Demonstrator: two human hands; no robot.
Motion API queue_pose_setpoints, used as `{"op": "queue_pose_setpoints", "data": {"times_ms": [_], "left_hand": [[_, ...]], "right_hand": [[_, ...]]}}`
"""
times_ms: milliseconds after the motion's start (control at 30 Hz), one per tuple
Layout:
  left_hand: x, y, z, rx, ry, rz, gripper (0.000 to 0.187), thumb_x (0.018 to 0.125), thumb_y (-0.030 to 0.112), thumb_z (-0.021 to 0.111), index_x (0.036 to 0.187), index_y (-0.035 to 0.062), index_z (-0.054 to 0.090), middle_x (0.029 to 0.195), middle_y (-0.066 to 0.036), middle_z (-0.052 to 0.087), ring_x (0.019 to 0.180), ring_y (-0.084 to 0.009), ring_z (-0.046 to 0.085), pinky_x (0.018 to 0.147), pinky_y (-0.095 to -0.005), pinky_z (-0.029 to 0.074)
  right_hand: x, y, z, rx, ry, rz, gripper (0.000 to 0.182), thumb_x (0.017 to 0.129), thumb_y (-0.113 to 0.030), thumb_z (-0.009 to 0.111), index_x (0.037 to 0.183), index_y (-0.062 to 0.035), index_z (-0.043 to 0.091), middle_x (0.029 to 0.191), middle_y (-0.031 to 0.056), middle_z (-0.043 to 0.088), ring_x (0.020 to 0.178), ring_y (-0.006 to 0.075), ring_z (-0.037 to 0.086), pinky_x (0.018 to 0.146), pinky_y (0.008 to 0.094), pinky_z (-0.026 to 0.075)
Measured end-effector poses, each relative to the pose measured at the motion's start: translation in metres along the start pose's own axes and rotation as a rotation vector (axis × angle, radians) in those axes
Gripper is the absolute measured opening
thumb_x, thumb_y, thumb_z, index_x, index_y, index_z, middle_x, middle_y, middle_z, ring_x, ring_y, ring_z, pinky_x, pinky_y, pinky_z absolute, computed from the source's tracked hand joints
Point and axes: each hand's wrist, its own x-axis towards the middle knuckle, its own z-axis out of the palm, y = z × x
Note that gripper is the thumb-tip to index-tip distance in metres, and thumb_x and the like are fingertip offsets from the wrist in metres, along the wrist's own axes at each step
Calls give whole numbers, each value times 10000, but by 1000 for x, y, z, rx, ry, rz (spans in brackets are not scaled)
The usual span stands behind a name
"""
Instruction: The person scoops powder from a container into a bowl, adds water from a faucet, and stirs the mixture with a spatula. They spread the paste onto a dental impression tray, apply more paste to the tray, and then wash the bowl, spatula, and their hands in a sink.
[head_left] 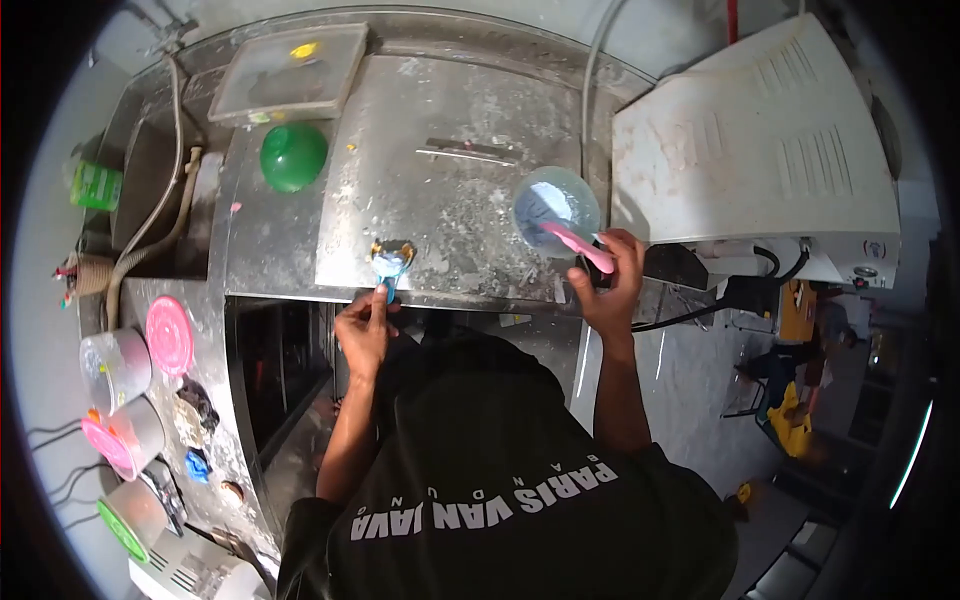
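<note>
My left hand (pixel 365 335) is closed at the counter's front edge, pinching the blue handle of a small dental impression tray (pixel 391 262). Whitish material fills the tray's head, with brownish-yellow parts around its rim. On the right, my right hand (pixel 618 285) has its thumb and fingers about the handle end of a pink spatula (pixel 580 246). The spatula's other end dips into a translucent mixing bowl (pixel 556 190), where a pale bluish mix shows. How firmly the fingers press on the handle is hard to see.
A green bowl (pixel 293 157) and a clear plastic box (pixel 290 75) stand at the back left, near a sink (pixel 150 200) with a hose. A large white machine (pixel 760 140) borders the right. Lidded tubs (pixel 115 368) line the left side counter (pixel 225 440).
</note>
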Motion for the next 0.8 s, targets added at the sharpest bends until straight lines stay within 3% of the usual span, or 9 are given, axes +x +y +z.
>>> {"op": "queue_pose_setpoints", "data": {"times_ms": [133, 200, 333, 400, 433, 533, 567, 700, 800], "left_hand": [[-9, 13, -11, 145, 97, -6, 378, 967, 291, 653, 853, -66, 702, 630, -44, 636, 466, -53, 488, 434, -228, 364], [-15, 21, -14, 159, 162, 187, 323, 962, 243, 663, 826, -48, 697, 601, 19, 557, 525, -32, 440, 473, -215, 328], [-32, 58, 11, 105, -179, 279, 167, 924, 126, 693, 825, -9, 703, 649, 27, 575, 576, -43, 460, 525, -219, 364], [-28, 76, 44, 96, -413, 249, 133, 893, 80, 714, 1000, 3, 697, 836, -26, 667, 770, -78, 591, 692, -231, 482], [-21, 77, 58, 223, -492, 379, 285, 880, 101, 733, 1143, 31, 646, 955, -46, 661, 829, -103, 617, 734, -253, 513], [-7, 52, 119, -220, -563, 140, 586, 918, 182, 686, 1415, 79, 392, 1245, -176, 562, 1020, -191, 607, 797, -318, 521], [-1, 57, 132, -370, -585, -114, 611, 960, 215, 620, 1471, 61, 323, 1343, -228, 488, 1196, -249, 539, 955, -357, 475], [17, 47, 186, -311, -421, -54, 579, 1033, 364, 449, 1504, 53, 318, 1359, -202, 502, 1283, -275, 466, 1083, -370, 361], [32, 37, 207, -363, -416, -115, 538, 1051, 417, 379, 1442, 49, 410, 1315, -158, 538, 1250, -249, 486, 1055, -352, 383]], "right_hand": [[2, 3, -6, -52, -82, -7, 584, 728, -257, 868, 1214, -42, 623, 1257, 161, 550, 1130, 287, 576, 902, 364, 498], [4, 5, -5, 17, -111, 50, 558, 726, -198, 870, 1210, -41, 640, 1245, 154, 583, 1108, 291, 603, 881, 356, 514], [15, 9, -2, -15, -76, -34, 462, 726, -123, 854, 1149, -38, 689, 1083, 146, 684, 977, 283, 672, 846, 362, 537], [19, 14, -2, -2, -118, -17, 453, 740, -82, 839, 1160, -19, 681, 1074, 139, 695, 976, 248, 674, 855, 342, 531], [21, 15, -1, 4, -140, -7, 448, 748, -61, 832, 1165, -10, 677, 1070, 135, 700, 976, 230, 675, 860, 331, 528], [24, 11, 3, 64, -162, 132, 414, 784, -48, 800, 1175, 1, 672, 1053, 133, 693, 975, 233, 666, 860, 328, 523], [25, 14, 5, 45, -157, 104, 397, 801, -47, 783, 1178, 5, 669, 1058, 134, 686, 973, 231, 661, 861, 326, 520], [26, 26, 13, -37, -99, 4, 330, 867, -50, 714, 1185, 21, 661, 1081, 139, 656, 968, 222, 642, 870, 317, 505], [24, 30, 20, 2, -68, 36, 277, 915, -56, 657, 1181, 21, 661, 1086, 119, 631, 972, 202, 633, 866, 306, 497]]}}
